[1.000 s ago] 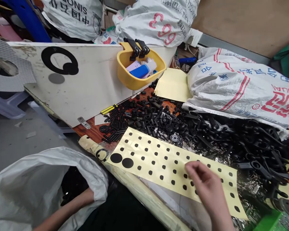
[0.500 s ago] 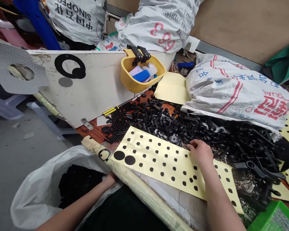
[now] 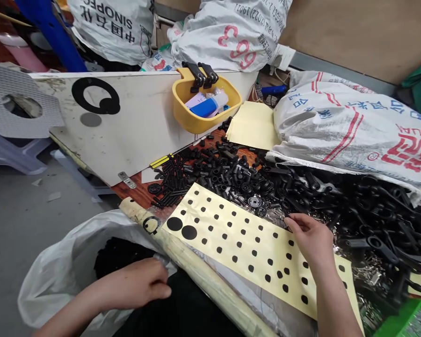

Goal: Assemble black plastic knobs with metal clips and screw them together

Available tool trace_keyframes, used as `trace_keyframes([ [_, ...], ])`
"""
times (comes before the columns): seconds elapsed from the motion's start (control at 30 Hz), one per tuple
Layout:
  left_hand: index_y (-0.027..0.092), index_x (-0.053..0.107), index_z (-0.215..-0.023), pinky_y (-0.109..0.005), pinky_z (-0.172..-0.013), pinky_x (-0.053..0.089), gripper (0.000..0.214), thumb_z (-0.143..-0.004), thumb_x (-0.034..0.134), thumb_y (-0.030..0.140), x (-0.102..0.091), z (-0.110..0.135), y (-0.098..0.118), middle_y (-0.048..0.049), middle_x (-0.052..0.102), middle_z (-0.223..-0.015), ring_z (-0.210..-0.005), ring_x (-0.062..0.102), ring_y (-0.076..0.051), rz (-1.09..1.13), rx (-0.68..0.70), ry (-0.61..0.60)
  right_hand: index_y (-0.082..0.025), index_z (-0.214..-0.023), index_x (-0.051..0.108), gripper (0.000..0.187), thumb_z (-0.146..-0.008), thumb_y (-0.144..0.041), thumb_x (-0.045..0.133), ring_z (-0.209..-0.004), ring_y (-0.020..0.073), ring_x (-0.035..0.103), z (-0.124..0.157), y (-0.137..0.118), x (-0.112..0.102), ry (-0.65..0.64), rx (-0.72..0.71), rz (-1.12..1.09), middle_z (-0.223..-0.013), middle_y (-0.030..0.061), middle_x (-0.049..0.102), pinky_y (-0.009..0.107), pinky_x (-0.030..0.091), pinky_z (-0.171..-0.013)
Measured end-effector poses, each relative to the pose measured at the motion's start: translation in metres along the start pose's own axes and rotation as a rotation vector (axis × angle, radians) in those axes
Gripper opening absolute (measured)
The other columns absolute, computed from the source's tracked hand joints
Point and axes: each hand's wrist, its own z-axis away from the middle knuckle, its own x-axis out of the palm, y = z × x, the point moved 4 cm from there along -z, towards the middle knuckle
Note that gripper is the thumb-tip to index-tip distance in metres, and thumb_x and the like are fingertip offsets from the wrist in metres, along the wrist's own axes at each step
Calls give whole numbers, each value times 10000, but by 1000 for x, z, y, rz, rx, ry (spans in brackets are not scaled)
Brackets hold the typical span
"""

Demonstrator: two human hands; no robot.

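Observation:
My left hand (image 3: 137,283) is low at the left, fingers curled on the rim of a white plastic bag (image 3: 59,269) that holds black parts. My right hand (image 3: 310,238) lies on a yellow sheet with black dots (image 3: 231,236) at its far edge. Its fingertips are pinched at the edge of a heap of small black plastic parts (image 3: 266,182) and silvery metal bits (image 3: 361,271). What the fingers pinch is too small to make out.
A yellow tub (image 3: 199,119) with tubes hangs on a white board (image 3: 140,121). Printed woven sacks (image 3: 351,131) lie at the back and right. Blank yellow sheets (image 3: 254,126) sit behind the heap. A green bin (image 3: 407,320) shows at the bottom right corner.
My left hand came out of the bag and now grips its rim. My right hand moved forward to the parts heap, then shifted a little right along the sheet's edge.

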Motion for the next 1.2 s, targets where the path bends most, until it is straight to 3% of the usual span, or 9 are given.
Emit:
trace_keyframes([
  [0.1, 218, 721, -862, -229, -736, 429, 212, -853, 519, 283, -17, 4, 76, -12, 700, -879, -806, 609, -168, 45, 214, -87, -211, -708, 738, 332, -595, -522, 705, -614, 234, 670, 7, -8, -6, -16, 3, -31, -689, 67, 741, 352, 525, -602],
  [0.2, 203, 704, -1002, -263, -818, 442, 259, -918, 487, 316, -31, -8, 138, -48, 718, -971, -905, 630, -195, 92, 375, 87, -214, -716, 743, 329, -601, -521, 716, -611, 219, 668, 21, -18, -11, -76, -1, -86, -698, 63, 741, 330, 535, -565],
  [0.33, 174, 620, -1222, -301, -874, 461, 351, -891, 506, 200, -34, -39, 183, -84, 704, -1084, -971, 636, -204, 208, 545, 382, -224, -751, 750, 276, -641, -474, 717, -636, 190, 673, 46, -32, -14, -186, -27, -234, -753, 51, 749, 313, 563, -602],
  [0.57, 162, 685, -817, -230, -671, 471, 112, -820, 573, 160, -17, -72, 205, -14, 702, -763, -725, 631, -142, 471, 548, 424, -213, -740, 756, 243, -653, -436, 720, -647, 183, 670, 74, -32, -17, -181, 4, -330, -742, 54, 743, 308, 577, -628],
  [0.73, 148, 664, -777, -210, -557, 446, 67, -802, 606, 170, 1, -88, 207, -1, 660, -663, -605, 596, -122, 536, 418, 348, -182, -791, 751, 311, -635, -451, 770, -560, 160, 631, 75, -12, -19, -108, 117, -532, -639, 43, 694, 269, 549, -507],
  [0.83, 162, 688, -854, -223, -600, 492, 98, -836, 625, 236, -1, -112, 217, -15, 703, -743, -673, 646, -144, 246, 405, 341, -174, -804, 736, 347, -607, -451, 806, -558, 139, 611, 69, 8, -20, -16, 170, -651, -639, 32, 680, 247, 536, -506],
  [0.93, 173, 685, -972, -329, -850, 506, 144, -862, 613, 230, -14, -141, 234, -67, 711, -964, -944, 651, -217, -98, 407, 482, -165, -820, 727, 404, -565, -460, 834, -566, 122, 604, 63, 33, -22, 96, 273, -731, -652, 30, 687, 232, 532, -528],
  [1.1, 129, 657, -815, -433, -929, 475, 103, -814, 572, 70, -18, -189, 253, -150, 655, -997, -1057, 585, -305, -296, 375, 493, -170, -861, 725, 438, -554, -460, 841, -582, 114, 615, 62, 53, -30, 190, 384, -760, -702, 30, 707, 207, 519, -518],
  [1.2, 133, 634, -810, -453, -928, 475, 133, -801, 546, 33, -17, -196, 256, -150, 642, -996, -1067, 568, -313, -306, 391, 486, -163, -843, 736, 413, -568, -458, 824, -579, 127, 627, 61, 51, -31, 148, 390, -719, -704, 46, 716, 228, 534, -521],
])
